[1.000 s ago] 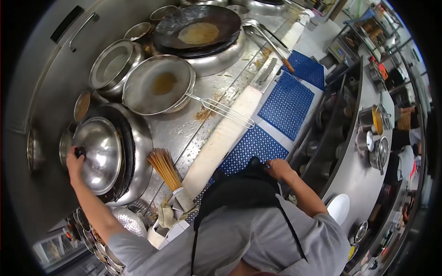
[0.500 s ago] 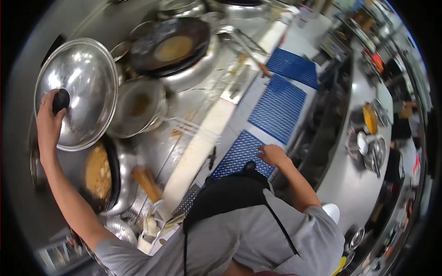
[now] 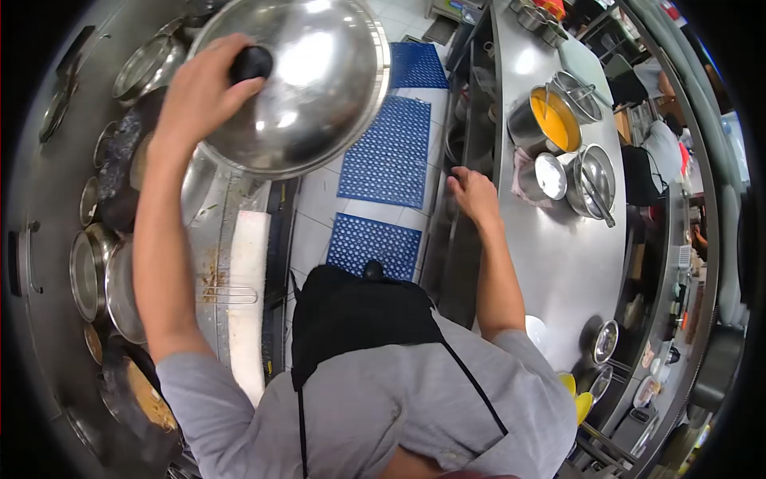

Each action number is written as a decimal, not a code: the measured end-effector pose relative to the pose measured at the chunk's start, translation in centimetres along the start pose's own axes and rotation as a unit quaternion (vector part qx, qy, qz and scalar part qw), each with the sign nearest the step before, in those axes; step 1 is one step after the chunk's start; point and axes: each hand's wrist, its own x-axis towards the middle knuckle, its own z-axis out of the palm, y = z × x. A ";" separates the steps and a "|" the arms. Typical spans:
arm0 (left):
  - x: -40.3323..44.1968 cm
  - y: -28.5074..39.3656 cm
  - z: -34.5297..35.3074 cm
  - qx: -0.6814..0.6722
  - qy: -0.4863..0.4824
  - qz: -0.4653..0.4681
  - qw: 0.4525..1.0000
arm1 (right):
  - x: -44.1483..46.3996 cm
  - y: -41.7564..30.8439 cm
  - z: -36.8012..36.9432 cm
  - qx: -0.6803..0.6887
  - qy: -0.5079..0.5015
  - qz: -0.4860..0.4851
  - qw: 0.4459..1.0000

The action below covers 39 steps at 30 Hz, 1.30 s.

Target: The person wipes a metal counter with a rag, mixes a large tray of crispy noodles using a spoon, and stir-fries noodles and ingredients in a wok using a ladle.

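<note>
My left hand point(image 3: 199, 92) grips the black knob point(image 3: 250, 67) of a large, shiny domed metal lid point(image 3: 319, 104). The lid hangs in the air, partly over the stove's front edge and the floor mats. My right hand point(image 3: 476, 197) is beside the front edge of the steel counter point(image 3: 550, 279), fingers loosely bent and apart, with nothing seen in them. Low on the left, a wok point(image 3: 120, 383) holds brownish food in liquid.
On the counter stand a pot point(image 3: 523, 120) of orange-yellow liquid, a small metal pot point(image 3: 549, 177) and a metal bowl point(image 3: 610, 180) with a utensil. Several pans and strainers line the stove at left. Blue perforated mats point(image 3: 383, 152) cover the floor. People's arms show at far right.
My left hand has carried the lid away from beside the wok, rightward across the stove to its front edge. My body and view have turned toward the counter; my right hand is now beside it.
</note>
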 end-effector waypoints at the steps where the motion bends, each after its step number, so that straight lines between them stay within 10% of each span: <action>1: 1.6 0.5 2.9 -0.019 0.011 0.018 1.000 | -0.3 0.8 -0.3 -0.009 0.015 0.004 1.000; 7: 8.6 3.9 19.9 -0.106 -0.065 -0.016 0.992 | -1.2 5.6 0.3 -0.068 0.089 -0.056 0.992; 26: 15.8 10.7 71.0 -0.246 -0.330 -0.208 0.887 | 5.8 10.0 1.6 -0.119 -0.135 -0.074 0.981; 39: 16.7 20.9 91.6 -0.330 -0.345 -0.103 0.873 | 6.0 10.8 2.4 -0.191 -0.232 -0.055 0.952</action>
